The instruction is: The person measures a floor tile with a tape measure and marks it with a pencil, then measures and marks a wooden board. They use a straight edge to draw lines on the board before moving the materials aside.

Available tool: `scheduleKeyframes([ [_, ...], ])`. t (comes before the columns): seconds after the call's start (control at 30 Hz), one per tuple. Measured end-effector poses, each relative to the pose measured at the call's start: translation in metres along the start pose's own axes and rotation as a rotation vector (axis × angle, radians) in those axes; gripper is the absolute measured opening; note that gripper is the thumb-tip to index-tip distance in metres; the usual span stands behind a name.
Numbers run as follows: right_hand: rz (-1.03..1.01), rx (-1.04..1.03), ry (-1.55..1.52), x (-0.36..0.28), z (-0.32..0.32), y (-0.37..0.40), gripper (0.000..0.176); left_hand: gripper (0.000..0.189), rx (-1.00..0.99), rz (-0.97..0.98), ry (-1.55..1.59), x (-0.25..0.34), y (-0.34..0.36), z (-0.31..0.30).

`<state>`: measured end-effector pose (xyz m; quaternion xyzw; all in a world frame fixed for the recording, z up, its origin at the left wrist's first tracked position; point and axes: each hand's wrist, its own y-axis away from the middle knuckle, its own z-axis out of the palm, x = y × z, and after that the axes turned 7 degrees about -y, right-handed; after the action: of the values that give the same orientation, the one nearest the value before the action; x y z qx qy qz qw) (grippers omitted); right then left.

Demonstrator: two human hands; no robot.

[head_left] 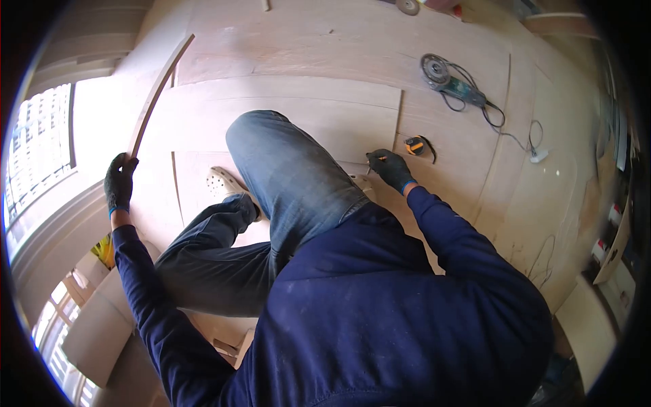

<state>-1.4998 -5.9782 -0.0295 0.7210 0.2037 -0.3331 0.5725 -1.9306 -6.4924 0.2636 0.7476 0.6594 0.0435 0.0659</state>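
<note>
My left hand point(120, 182), in a dark glove, is closed around the lower end of a long, thin wooden strip point(158, 88). The strip slants up and away from it, toward the far side. My right hand point(388, 168), gloved too, pinches a thin orange pencil point(382, 158) close to the near corner of a flat wooden board point(325, 112). An orange and black tape measure point(415, 145) lies just right of that hand. My bent knee point(271, 136) covers part of the board.
An angle grinder point(456, 88) with a trailing cord lies on the floor at the far right, its plug point(539, 157) beside it. Left stands a barred window point(41, 146) above a ledge. Panels point(588, 332) lean at the lower right. A disc point(407, 6) lies at the top.
</note>
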Motion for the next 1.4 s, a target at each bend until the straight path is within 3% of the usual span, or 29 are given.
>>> scheduleKeyframes([
  [0.17,-0.04,-0.171,0.07,-0.013,0.011,-0.027,0.027,0.042,0.094,-0.082,0.049,-0.039,0.032,0.002],
  [0.23,-0.751,-0.189,0.774,0.005,0.012,-0.054,0.027,0.041,0.107,-0.135,0.05,-0.052,0.042,0.005],
  [0.27,-0.783,-0.228,0.767,0.004,0.011,-0.064,0.027,0.041,0.116,-0.16,0.069,-0.064,0.046,0.01],
  [0.33,-0.502,-0.25,0.486,-0.005,0.019,-0.08,0.03,0.044,-0.051,-0.253,-0.062,-0.043,0.054,-0.012],
  [0.4,-0.073,-0.181,0.291,-0.08,0.03,-0.073,0.027,0.049,0.106,-0.213,-0.046,-0.058,0.059,0.002],
  [0.43,-0.2,-0.19,0.173,-0.057,0.032,-0.103,0.034,0.054,0.079,-0.248,-0.095,-0.053,0.06,-0.001],
  [0.47,-0.192,-0.167,0.116,-0.081,0.036,-0.105,0.038,0.054,0.061,-0.244,-0.156,-0.045,0.06,-0.004],
  [0.53,-0.478,-0.067,0.185,-0.114,0.046,-0.126,0.033,0.051,0.009,-0.186,-0.184,-0.021,0.055,-0.018],
  [0.6,-0.43,-0.076,0.066,-0.206,0.067,-0.096,0.032,0.047,0.104,-0.091,-0.206,0.008,0.056,-0.029],
  [0.67,-1.022,0.067,0.365,-0.232,0.075,-0.12,0.038,0.046,0.105,0.124,-0.16,0.038,0.045,-0.041],
  [0.8,-1.043,0.052,0.3,-0.309,0.092,-0.093,0.079,0.047,0.238,0.515,-0.275,0.113,0.025,-0.063],
  [0.87,-0.883,-0.032,0.357,-0.331,0.089,-0.071,0.09,0.049,0.312,0.657,-0.278,0.154,0.03,-0.076],
  [0.93,-1.084,0.139,0.578,-0.321,0.086,-0.075,0.087,0.049,0.359,0.767,-0.229,0.187,0.038,-0.088],
  [1.0,-0.976,0.228,0.631,-0.319,0.069,-0.058,0.084,0.05,0.391,0.842,-0.23,0.209,0.046,-0.095],
  [1.07,-0.74,0.218,0.589,-0.323,0.046,-0.033,0.081,0.051,0.341,0.892,-0.259,0.226,0.052,-0.103],
  [1.2,-0.899,0.407,0.637,-0.283,0.012,-0.025,0.076,0.05,0.331,1.013,-0.18,0.247,0.05,-0.103],
  [1.33,-0.753,0.387,0.602,-0.276,-0.018,-0.011,0.056,0.06,0.292,1.072,-0.201,0.265,0.044,-0.102],
  [1.4,-0.67,0.414,0.669,-0.271,-0.033,-0.019,0.056,0.072,0.505,0.972,-0.128,0.273,0.048,-0.11],
])
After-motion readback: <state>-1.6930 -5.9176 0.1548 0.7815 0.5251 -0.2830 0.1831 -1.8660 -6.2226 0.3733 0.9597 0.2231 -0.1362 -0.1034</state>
